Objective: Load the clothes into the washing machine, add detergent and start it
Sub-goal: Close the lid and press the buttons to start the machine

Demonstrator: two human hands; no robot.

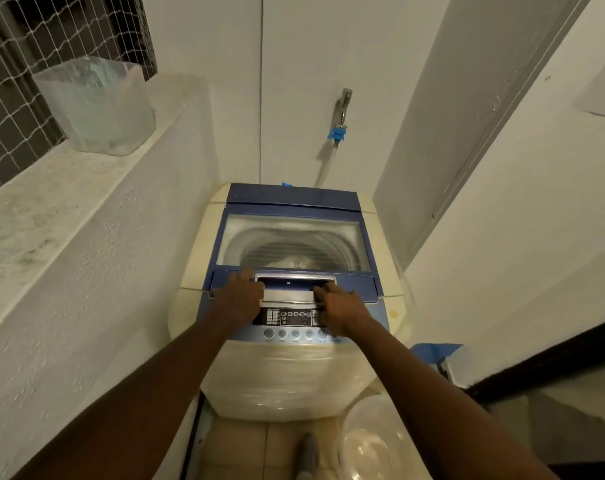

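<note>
Top-loading washing machine (287, 375) wedged into a narrow alcove: rough white ledge (69, 209) tight along its left side, white wall behind, angled wall close on the right. Little free room at either side; open space only above the lid and toward the front.

Blue-framed lid (294, 202) down flat, closed, its clear window (292, 242) showing the drum and a pale heap of clothes (294, 262) at the bottom, dim and partly cut by the window's near edge.

Left hand (238, 299) lying on the lid's front edge at the left end of the chrome handle recess (296, 287), fingers bent down over the rim, gripping nothing that shows. Right hand (341, 306) at the right end of the same recess, fingertips tucked into it, curled; whether closed on the handle, cannot tell.

Control panel (287, 317) on the front edge of the machine top, between the two wrists, its right end hidden under the right hand; row of round buttons (296, 333) below, labels too small to read.

Tap (342, 105) on the back wall with a blue fitting, hose dropping behind the rear edge. Clear plastic container (96, 105) on the ledge near the netted window. Clear bucket (374, 441) on the floor at the machine's front right corner, partly hidden by the right forearm.
</note>
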